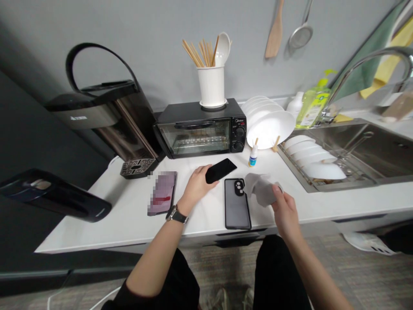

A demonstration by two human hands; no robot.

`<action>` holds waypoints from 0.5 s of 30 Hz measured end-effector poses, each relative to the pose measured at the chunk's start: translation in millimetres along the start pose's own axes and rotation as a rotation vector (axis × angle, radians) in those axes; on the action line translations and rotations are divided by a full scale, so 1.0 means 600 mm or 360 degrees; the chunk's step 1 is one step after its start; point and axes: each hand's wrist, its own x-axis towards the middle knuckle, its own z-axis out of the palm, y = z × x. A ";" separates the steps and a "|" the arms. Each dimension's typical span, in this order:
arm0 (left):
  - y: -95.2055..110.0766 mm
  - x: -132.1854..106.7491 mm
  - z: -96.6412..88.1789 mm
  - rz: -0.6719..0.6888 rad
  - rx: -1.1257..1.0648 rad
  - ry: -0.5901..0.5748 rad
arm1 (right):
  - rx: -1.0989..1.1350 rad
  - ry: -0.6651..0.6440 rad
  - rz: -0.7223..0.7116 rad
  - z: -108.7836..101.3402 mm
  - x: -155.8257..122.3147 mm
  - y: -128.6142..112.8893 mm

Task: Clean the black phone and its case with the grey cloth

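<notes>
My left hand (198, 185), with a dark watch at the wrist, is closed around one end of a black smartphone (222, 170), whose dark face is turned up. In my right hand (285, 209) a thin grey cloth (262, 189) is pinched and hangs to the left. Below and between the hands, a phone case (237, 209) with a black rim and camera cutouts lies on the white counter. A small white and blue bottle (253, 156) stands behind the cloth. Left of my left wrist lies a second phone (163, 192), its screen partly blurred out.
A toaster oven (196, 133) stands at the back, with a white utensil holder (211, 84) on top. To the left are a coffee-machine-like appliance (119, 125) and a dark flask-shaped object (54, 196). Racked plates (271, 127) and a sink (371, 137) with bowls are on the right.
</notes>
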 end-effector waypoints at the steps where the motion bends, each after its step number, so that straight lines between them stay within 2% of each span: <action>1: 0.002 -0.001 -0.006 0.0009 0.0013 0.0031 | -0.0045 0.0026 -0.0034 -0.002 -0.002 -0.003; 5: 0.012 -0.027 -0.038 0.0010 0.0058 0.0164 | -0.0224 0.0131 -0.0177 -0.015 -0.015 -0.022; 8: 0.038 -0.068 -0.059 0.0028 -0.0013 0.0216 | -0.0535 0.0128 -0.0450 -0.028 -0.026 -0.039; 11: 0.075 -0.113 -0.058 0.0073 -0.0155 0.0112 | -0.0763 -0.0116 -0.0723 -0.029 -0.032 -0.045; 15: 0.107 -0.149 -0.026 0.0014 -0.0283 -0.0028 | -0.0831 -0.0648 -0.0726 -0.009 -0.024 -0.024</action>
